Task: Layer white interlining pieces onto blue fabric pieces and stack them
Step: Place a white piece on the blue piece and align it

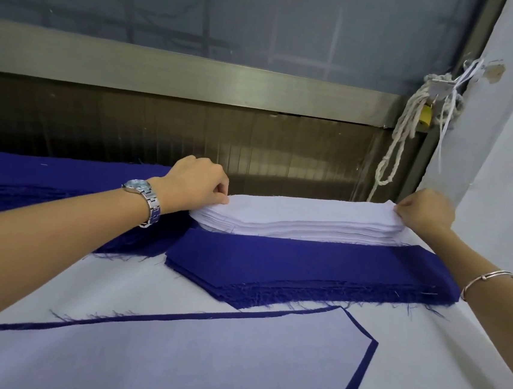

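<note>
White table [146,284] — interlining stack [302,220] ends pinched in fingers of left hand [200,182], right hand [426,210]; blue fabric stack [304,268] just beside.

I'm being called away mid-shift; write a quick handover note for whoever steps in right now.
Left hand pinches the left end of the top layer of the white interlining stack; right hand pinches its right end. Blue fabric stack lies just in front of it. Done: one layered piece, white on blue, lies nearest the camera. Left: lift the pinched interlining, lay it on a blue piece, and probably repeat through both stacks.
</note>
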`<state>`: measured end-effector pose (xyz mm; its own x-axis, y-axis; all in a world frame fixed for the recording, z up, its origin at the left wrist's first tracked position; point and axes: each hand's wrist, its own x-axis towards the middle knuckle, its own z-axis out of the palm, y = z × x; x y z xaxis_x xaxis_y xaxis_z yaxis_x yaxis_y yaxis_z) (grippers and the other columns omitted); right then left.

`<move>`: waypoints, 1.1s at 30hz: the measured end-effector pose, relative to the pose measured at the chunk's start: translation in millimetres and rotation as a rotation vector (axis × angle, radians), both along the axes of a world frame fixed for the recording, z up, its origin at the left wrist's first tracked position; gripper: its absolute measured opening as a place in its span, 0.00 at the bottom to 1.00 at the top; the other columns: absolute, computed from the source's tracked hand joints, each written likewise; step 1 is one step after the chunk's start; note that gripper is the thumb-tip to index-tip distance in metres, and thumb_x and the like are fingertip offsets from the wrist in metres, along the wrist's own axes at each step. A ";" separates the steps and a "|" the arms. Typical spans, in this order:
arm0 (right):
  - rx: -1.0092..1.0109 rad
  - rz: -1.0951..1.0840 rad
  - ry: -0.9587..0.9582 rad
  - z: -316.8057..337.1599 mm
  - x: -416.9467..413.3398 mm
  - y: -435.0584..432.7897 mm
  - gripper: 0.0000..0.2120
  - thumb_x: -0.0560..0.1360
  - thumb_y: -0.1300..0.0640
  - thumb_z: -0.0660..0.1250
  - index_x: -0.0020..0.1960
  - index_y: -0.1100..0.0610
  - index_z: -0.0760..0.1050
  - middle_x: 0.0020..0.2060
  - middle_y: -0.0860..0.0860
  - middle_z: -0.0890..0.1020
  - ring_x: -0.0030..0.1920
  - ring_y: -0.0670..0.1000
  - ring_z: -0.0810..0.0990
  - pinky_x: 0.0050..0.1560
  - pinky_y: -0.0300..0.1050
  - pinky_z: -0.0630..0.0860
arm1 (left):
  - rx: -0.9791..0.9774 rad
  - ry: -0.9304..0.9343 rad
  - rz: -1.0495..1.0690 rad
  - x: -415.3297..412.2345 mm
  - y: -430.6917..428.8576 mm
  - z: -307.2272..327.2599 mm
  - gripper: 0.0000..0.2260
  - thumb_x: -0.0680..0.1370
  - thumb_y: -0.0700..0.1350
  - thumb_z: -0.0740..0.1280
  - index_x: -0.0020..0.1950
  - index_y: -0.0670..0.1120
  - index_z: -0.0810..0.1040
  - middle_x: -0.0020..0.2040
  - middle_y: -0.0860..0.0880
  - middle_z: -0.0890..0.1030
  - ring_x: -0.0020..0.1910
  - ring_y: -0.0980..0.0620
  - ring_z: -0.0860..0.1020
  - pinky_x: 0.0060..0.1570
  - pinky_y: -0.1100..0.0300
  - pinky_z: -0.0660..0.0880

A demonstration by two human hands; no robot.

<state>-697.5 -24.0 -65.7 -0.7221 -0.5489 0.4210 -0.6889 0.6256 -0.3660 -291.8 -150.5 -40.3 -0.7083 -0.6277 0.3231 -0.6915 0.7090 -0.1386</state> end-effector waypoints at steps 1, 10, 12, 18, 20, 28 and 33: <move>-0.012 0.035 0.017 0.0 -0.6 0.4 0.08 0.76 0.60 0.68 0.42 0.59 0.84 0.43 0.59 0.84 0.41 0.60 0.76 0.44 0.47 0.74 | -0.003 0.001 0.001 0.0 -0.2 0.1 0.10 0.80 0.54 0.67 0.55 0.51 0.84 0.48 0.54 0.84 0.44 0.57 0.77 0.46 0.61 0.68; -0.279 0.224 -0.105 -9.1 -9.8 5.7 0.15 0.72 0.67 0.71 0.58 0.61 0.77 0.49 0.56 0.79 0.50 0.57 0.77 0.52 0.54 0.75 | -0.008 0.003 0.017 0.1 1.3 1.8 0.12 0.79 0.53 0.69 0.59 0.50 0.81 0.51 0.53 0.83 0.52 0.53 0.79 0.54 0.57 0.73; -0.305 0.242 -0.133 -10.9 -12.0 7.8 0.15 0.73 0.66 0.72 0.59 0.62 0.79 0.49 0.57 0.80 0.49 0.56 0.77 0.51 0.51 0.75 | 0.005 0.001 0.026 -1.1 0.6 1.1 0.15 0.79 0.53 0.69 0.64 0.49 0.79 0.55 0.52 0.83 0.55 0.52 0.79 0.56 0.57 0.73; -0.464 0.289 -0.346 -15.0 -17.5 18.9 0.07 0.75 0.65 0.73 0.53 0.62 0.82 0.41 0.55 0.80 0.42 0.53 0.77 0.38 0.30 0.75 | 0.071 -0.024 0.016 -3.6 -1.4 0.0 0.19 0.80 0.50 0.68 0.70 0.48 0.74 0.62 0.51 0.80 0.62 0.50 0.75 0.60 0.54 0.70; -0.504 0.299 -0.412 -16.0 -19.5 22.1 0.06 0.74 0.65 0.74 0.51 0.60 0.80 0.41 0.55 0.79 0.39 0.49 0.76 0.29 0.22 0.70 | 0.074 -0.039 0.005 -4.2 -1.5 0.3 0.19 0.80 0.49 0.68 0.71 0.48 0.74 0.63 0.50 0.79 0.64 0.49 0.74 0.62 0.53 0.70; -0.498 0.293 -0.474 -14.8 -21.0 22.2 0.06 0.76 0.62 0.72 0.51 0.61 0.78 0.48 0.58 0.79 0.48 0.56 0.74 0.40 0.41 0.71 | -0.092 -0.047 -0.013 -1.1 1.1 -0.6 0.10 0.80 0.52 0.66 0.57 0.49 0.80 0.55 0.50 0.81 0.56 0.50 0.74 0.55 0.56 0.67; -0.562 0.266 -0.480 -11.3 -21.3 26.8 0.06 0.77 0.63 0.71 0.53 0.63 0.79 0.48 0.58 0.79 0.49 0.57 0.75 0.52 0.49 0.72 | -0.067 0.231 -0.051 9.9 15.6 7.1 0.11 0.82 0.52 0.64 0.58 0.47 0.79 0.50 0.48 0.82 0.53 0.47 0.77 0.57 0.52 0.68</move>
<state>-718.8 2.8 -77.0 -0.7693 -0.5263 0.3621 -0.4762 0.0946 -0.8742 -281.9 -134.9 -33.2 -0.6409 -0.5644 0.5203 -0.6736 0.7385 -0.0286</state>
